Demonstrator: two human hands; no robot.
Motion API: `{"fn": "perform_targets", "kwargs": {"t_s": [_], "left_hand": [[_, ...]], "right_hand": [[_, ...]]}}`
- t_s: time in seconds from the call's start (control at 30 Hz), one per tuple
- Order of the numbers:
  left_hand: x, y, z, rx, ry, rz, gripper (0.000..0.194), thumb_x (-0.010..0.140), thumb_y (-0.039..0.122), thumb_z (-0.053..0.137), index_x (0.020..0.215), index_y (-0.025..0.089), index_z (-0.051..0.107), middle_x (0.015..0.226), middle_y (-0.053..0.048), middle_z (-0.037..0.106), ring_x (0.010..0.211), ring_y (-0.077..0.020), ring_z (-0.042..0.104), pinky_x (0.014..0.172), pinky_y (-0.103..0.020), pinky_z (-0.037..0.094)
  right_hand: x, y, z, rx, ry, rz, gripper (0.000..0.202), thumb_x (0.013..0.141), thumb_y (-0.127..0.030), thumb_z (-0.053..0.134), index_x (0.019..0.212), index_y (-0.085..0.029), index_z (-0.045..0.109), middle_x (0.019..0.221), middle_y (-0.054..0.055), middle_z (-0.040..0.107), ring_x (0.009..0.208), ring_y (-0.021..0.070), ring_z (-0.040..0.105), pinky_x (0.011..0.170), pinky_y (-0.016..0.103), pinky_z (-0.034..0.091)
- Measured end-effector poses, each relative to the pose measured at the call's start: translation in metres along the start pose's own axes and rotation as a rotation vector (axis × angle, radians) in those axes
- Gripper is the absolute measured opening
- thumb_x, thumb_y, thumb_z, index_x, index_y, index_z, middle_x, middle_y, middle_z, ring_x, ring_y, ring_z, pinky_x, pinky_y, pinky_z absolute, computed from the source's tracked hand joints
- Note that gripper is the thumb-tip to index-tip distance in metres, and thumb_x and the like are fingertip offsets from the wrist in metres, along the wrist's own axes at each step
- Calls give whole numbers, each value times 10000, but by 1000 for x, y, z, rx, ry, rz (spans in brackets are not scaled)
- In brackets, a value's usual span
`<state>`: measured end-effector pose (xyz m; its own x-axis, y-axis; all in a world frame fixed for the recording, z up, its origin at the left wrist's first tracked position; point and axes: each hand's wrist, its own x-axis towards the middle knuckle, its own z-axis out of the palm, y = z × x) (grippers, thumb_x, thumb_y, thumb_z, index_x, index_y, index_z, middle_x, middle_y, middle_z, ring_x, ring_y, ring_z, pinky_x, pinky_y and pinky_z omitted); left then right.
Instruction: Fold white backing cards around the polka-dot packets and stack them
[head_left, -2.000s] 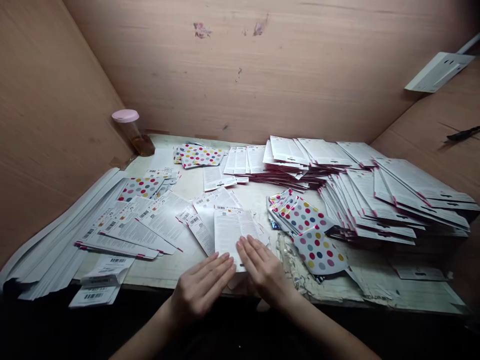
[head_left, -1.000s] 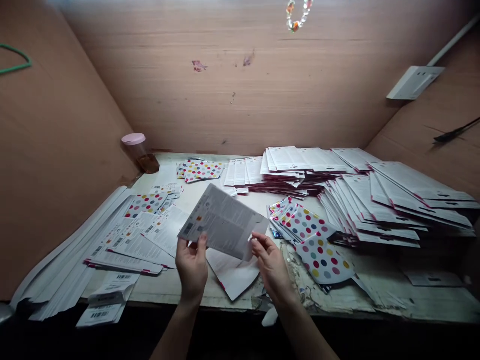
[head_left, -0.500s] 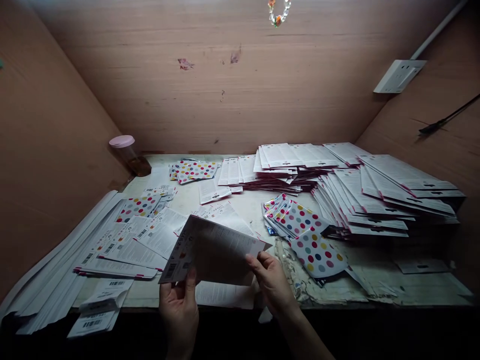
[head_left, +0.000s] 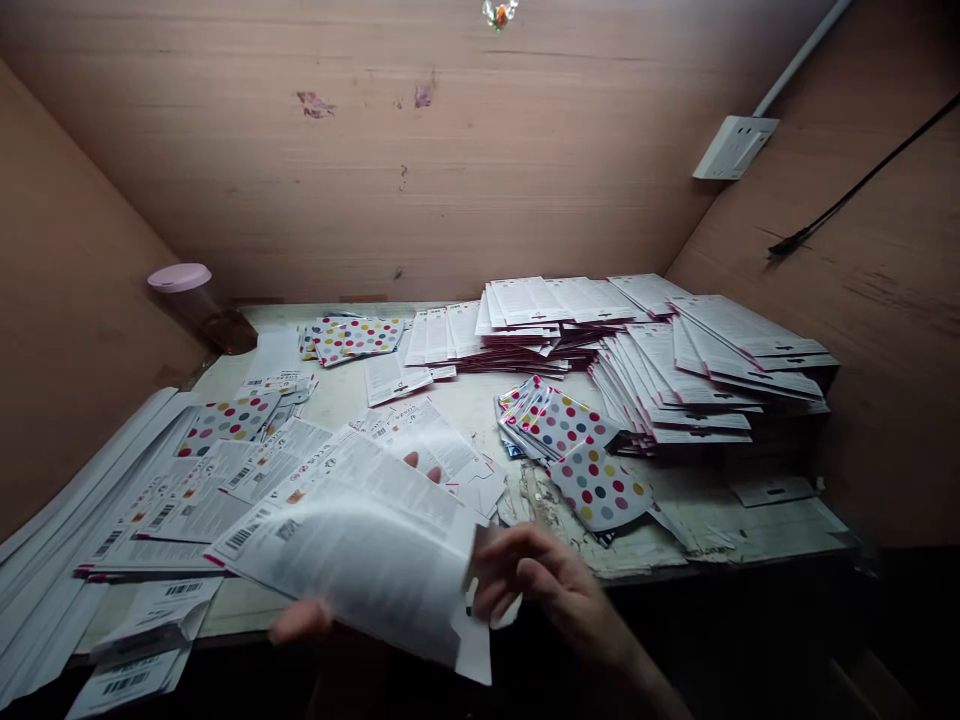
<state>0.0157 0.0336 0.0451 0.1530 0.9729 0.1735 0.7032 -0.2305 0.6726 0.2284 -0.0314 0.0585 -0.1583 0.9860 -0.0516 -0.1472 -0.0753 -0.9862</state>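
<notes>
A white printed cardboard sleeve (head_left: 360, 550), with a barcode at its left end, is tilted over the front edge of the table. My left hand (head_left: 304, 622) grips it from below: the thumb shows at the near edge and two fingertips show past the far edge, while the palm is hidden. At the sleeve's right end, my right hand (head_left: 544, 580) has its curled fingers at the end flap, somewhat blurred. Just beyond lie polka-dot packets (head_left: 577, 430). More printed sleeves (head_left: 199, 490) lie fanned out to the left.
Stacks of printed sleeves (head_left: 712, 370) stand at the back right. Other dotted packets (head_left: 356, 338) lie at the back. A pink-lidded cup (head_left: 202, 310) leans by the left wall. White sheets (head_left: 67, 560) line the left edge. A socket (head_left: 735, 148) and a cable (head_left: 847, 200) are on the wall.
The sleeve has turned its printed face up and come nearer and lower. My left hand has gone beneath it, and my right hand has moved to its end flap. The view has shifted right.
</notes>
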Motion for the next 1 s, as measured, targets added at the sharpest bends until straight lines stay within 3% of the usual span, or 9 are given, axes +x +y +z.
{"fn": "perform_targets", "kwargs": {"t_s": [0.1,0.2,0.3,0.37,0.5,0.6,0.7,0.83,1.0], "left_hand": [[-7,11,-7,-583,84,60,689,894,696,183,1193,266,630,972,-69,739,1122,-262,626,892,-394,552],[-6,27,-14,-1195,179,-61,878,828,759,-28,1353,296,502,1140,-62,704,1273,-271,513,1024,-449,477],[1,40,-15,-1330,210,-196,848,842,759,26,1432,278,400,1262,-62,645,1331,-313,439,1072,-504,416],[5,42,-13,-1331,182,-208,834,845,761,61,1437,276,392,1293,-72,623,1326,-331,439,1073,-519,405],[8,33,-5,-1274,81,-127,885,809,792,20,1427,289,405,1309,-108,604,1272,-350,499,1039,-562,409],[9,24,-1,-1293,71,-128,915,803,790,-11,1413,269,429,1274,-134,623,1248,-351,521,1026,-570,409],[9,22,-1,-1280,60,-138,973,779,788,-83,1408,257,435,1274,-133,622,1273,-339,497,1033,-556,405],[-1,40,-3,-1320,-18,-165,1034,713,875,-7,1422,257,422,1367,-111,552,1337,-338,416,1068,-516,382],[-9,57,-4,-1709,27,-336,1031,689,890,360,1466,212,362,1420,-109,509,1374,-372,346,1124,-502,311]], "right_hand": [[-2,19,-64,-834,441,-301,444,841,-439,626,1214,-202,589,1335,176,548,1279,379,451,1029,602,354],[6,51,-106,-1340,553,-326,715,804,-420,638,1423,-160,392,1519,197,315,1403,465,201,1039,716,243],[15,76,-121,-1498,533,-281,711,835,-285,551,1482,-149,290,1488,210,372,1343,451,353,989,680,363],[18,76,-122,-1518,563,-292,646,854,-177,473,1479,-158,313,1424,211,465,1269,433,466,950,657,423],[5,34,-104,-1293,483,-494,605,904,-83,352,1488,-234,312,1366,151,547,1228,339,545,968,577,478],[-11,-9,-75,-988,92,-680,569,943,-131,344,1496,-252,285,1454,92,462,1314,282,466,1045,506,452],[-15,-34,-45,-1079,-218,-753,581,938,-110,353,1504,-200,263,1462,90,451,1371,286,382,1082,506,414],[-2,-31,-12,-1389,-134,-773,566,901,-57,370,1464,-86,336,1422,171,481,1358,333,386,1047,530,436],[6,-24,27,-1367,-9,-733,392,881,-35,383,1214,-29,590,1178,227,644,1073,316,621,888,475,552]]}}
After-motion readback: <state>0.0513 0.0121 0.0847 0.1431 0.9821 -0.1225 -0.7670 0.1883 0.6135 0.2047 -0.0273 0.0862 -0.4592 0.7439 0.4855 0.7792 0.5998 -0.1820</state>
